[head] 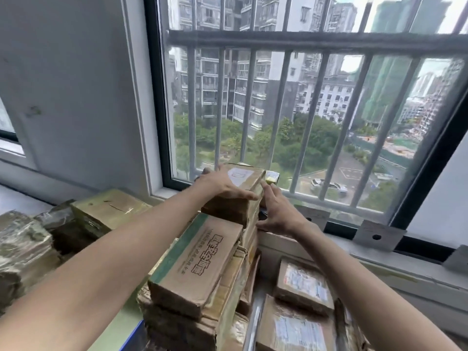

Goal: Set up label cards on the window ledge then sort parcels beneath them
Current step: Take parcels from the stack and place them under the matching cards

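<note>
Left hand [229, 184] lies palm-down, fingers curled over top parcel [243, 188] on tall parcel stack [202, 264] against window ledge [379, 257]. Right hand [279, 211] spread wide, fingers straight, beside parcel's right side, holding nothing. Grey label cards [377, 238] stand along ledge, right of hands.

Bright daylight pours in through the barred window [304, 110], leaving the sky patches at the top blown out to white while the grey wall [76, 84] on the left stays evenly and softly lit. Shadows under the stacked parcels [197, 269] are faint and diffuse. The wide-angle lens bends the window frame toward the edges, and detail is slightly soft and smeared throughout.
</note>
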Motion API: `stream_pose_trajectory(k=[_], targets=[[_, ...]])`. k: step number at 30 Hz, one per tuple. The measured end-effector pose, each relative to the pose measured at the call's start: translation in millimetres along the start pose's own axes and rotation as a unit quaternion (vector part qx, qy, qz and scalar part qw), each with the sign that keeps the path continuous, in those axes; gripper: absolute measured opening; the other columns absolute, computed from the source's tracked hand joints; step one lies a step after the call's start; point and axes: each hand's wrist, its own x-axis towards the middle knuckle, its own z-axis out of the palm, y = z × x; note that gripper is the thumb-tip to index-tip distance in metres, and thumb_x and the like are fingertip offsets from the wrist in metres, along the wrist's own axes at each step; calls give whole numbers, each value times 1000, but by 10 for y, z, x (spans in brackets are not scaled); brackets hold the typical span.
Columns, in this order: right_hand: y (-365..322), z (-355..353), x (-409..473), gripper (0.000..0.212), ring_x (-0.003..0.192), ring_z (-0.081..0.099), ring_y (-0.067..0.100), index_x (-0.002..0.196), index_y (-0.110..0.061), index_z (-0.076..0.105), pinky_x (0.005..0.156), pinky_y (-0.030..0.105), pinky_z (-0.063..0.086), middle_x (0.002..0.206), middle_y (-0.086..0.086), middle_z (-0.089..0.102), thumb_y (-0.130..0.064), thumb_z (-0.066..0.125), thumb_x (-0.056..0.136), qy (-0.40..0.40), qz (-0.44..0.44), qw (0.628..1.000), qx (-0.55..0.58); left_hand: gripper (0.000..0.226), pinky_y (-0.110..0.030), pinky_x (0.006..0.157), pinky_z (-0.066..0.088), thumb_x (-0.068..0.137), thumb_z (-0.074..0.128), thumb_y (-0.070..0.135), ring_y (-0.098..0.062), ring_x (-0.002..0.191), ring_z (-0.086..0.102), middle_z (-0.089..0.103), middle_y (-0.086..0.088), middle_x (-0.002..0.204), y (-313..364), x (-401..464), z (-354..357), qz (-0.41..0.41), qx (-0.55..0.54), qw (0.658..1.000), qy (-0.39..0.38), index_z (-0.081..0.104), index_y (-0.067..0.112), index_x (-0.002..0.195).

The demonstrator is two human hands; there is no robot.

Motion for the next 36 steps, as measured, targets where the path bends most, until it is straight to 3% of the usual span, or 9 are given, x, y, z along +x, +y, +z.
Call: stream_pose_trajectory(k=[2,6,11,15,18,21,24,28,36], targets=[[99,22,51,125,154,8,32,159,-22,-8,124,42,17,166,18,1,-30,85,77,-5,10,1000,5,154,-59,115,29,41,67,94,-49,145,17,6,-25,160,44,108,62,-14,-3,1000,-12,-5,23,157],[229,32,70,125,153,13,31,159,-23,-7,122,45,23,166,15,4,-27,85,75,-11,22,1000,12,138,-53,115,28,59,73,80,-47,144,18,7,-22,160,81,139,149,4,-25,1000,6,-2,19,157],[320,-48,20,124,152,16,32,159,-20,-8,123,43,22,165,15,6,-26,83,75,-8,30,1000,-3,131,-55,114,27,62,78,72,-51,143,15,5,-27,158,114,83,122,45,-13,999,15,2,21,157],[354,-317,-147,131,153,8,35,157,-29,-14,121,42,22,166,13,-12,-22,87,73,37,27,999,4,137,-62,113,27,53,85,68,-49,142,18,16,-24,151,75,-93,11,175,45,981,64,4,26,155],[372,-640,-353,151,151,-13,39,154,-36,-24,120,53,10,161,10,-31,-36,95,60,89,4,995,-33,147,-57,114,28,50,91,58,-39,142,16,13,-12,150,-43,-359,-97,318,137,933,99,-8,33,156],[353,-852,-593,164,149,-23,39,149,-42,-32,118,66,4,161,11,-33,-53,96,47,85,-57,990,-96,150,-60,111,30,50,91,59,-33,137,14,9,-8,146,-158,-634,-146,405,202,882,129,-13,35,156],[264,-969,-946,159,152,-12,37,150,-45,-26,118,67,13,164,7,-18,-54,95,48,79,-108,982,-131,149,-61,109,35,49,87,67,-30,133,15,10,-10,145,-228,-881,-162,427,240,858,158,-13,35,155],[127,-1011,-1413,153,138,23,35,157,-26,-8,109,59,41,152,12,13,-54,94,46,107,-132,967,-188,147,-55,107,41,48,84,71,-29,131,16,11,-12,145,-306,-1241,-97,432,265,844,175,-12,35,154],[-19,-1068,-2082,153,130,38,41,157,-27,-10,91,49,57,150,12,11,-51,94,47,95,-141,960,-222,147,-53,104,47,45,81,74,-32,136,17,11,-13,150,-390,-1781,91,463,252,826,202,-1,28,158]])
